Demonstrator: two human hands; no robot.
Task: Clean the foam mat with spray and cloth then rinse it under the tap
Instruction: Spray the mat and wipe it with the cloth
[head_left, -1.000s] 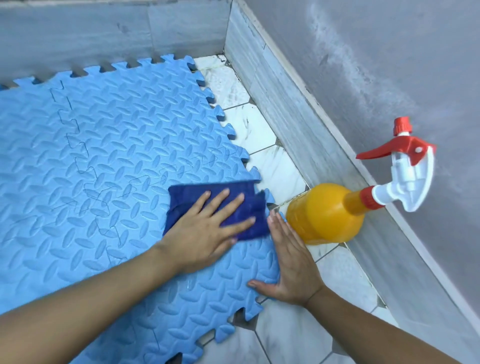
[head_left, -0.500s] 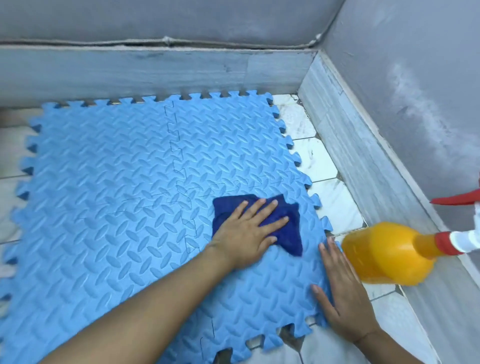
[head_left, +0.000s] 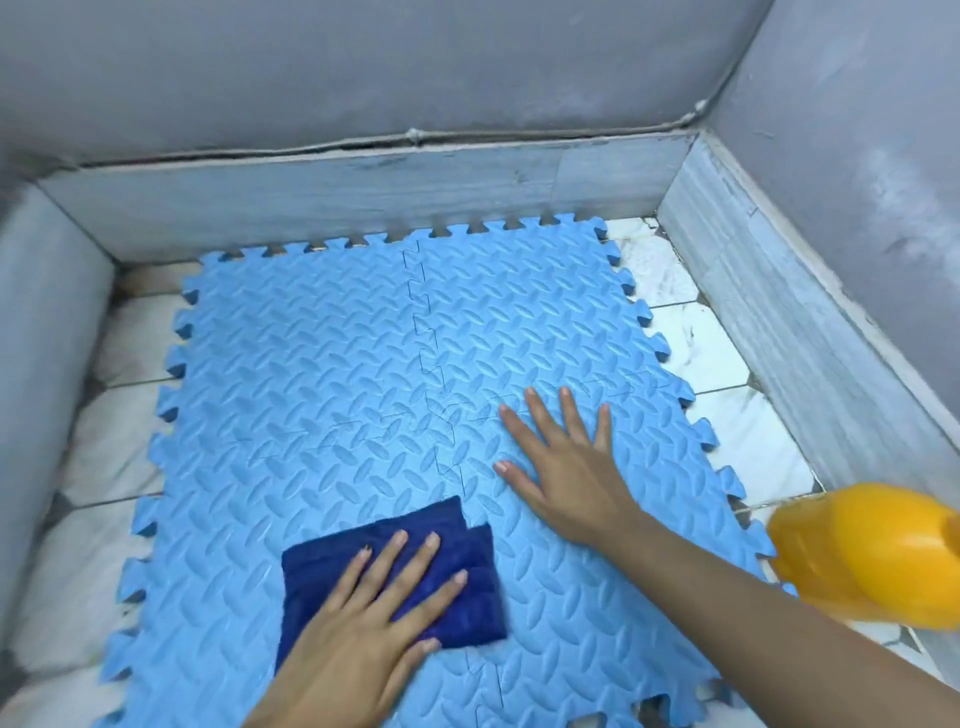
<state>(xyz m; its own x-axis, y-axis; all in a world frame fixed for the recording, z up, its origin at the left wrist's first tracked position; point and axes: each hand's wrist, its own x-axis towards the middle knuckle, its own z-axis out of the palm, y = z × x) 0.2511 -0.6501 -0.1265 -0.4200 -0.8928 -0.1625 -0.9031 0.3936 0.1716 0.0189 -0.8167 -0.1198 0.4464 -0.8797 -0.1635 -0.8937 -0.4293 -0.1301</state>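
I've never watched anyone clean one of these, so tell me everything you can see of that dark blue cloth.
The dark blue cloth looks like soft, fuzzy fabric, folded into a rough rectangle with one layer overlapping another at its right end. It lies flat on the near part of the blue foam mat. The left hand presses on it with straight, spread fingers, covering its near left part. The right hand rests on the mat apart from it. Whether it is wet cannot be told.

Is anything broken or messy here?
Mostly no. The blue foam mat lies flat, but its near edge has a gap where a notch seems missing. The left hand presses the dark blue cloth; the right hand rests flat. No spill shows.
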